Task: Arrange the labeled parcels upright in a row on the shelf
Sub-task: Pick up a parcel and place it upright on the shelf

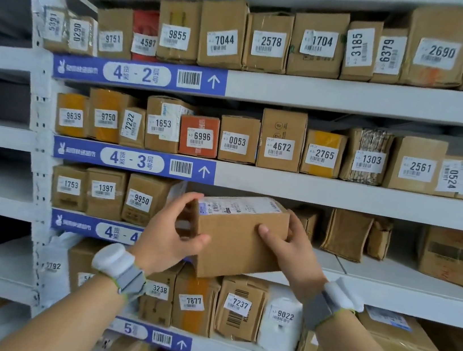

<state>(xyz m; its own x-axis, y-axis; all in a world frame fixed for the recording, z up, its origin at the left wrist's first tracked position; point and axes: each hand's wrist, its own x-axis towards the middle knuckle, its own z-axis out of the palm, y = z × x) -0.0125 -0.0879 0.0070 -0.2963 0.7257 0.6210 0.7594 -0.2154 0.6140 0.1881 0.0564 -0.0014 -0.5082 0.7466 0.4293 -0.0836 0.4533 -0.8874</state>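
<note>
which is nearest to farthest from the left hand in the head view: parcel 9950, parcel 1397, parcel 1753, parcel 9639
From the left hand:
1. parcel 9950, just to its left, same shelf
2. parcel 1397, next along
3. parcel 1753, row's left end
4. parcel 9639, one shelf up, left end

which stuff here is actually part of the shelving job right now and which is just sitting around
In the job:
- cardboard parcel, held in front of the shelf
- left hand and right hand, gripping its two ends
- row started by parcels 1753, 1397, 9950
- shelf 4-4

Just there:
- full rows on shelves 4-2 and 4-3
- white parcel 9022 below
</note>
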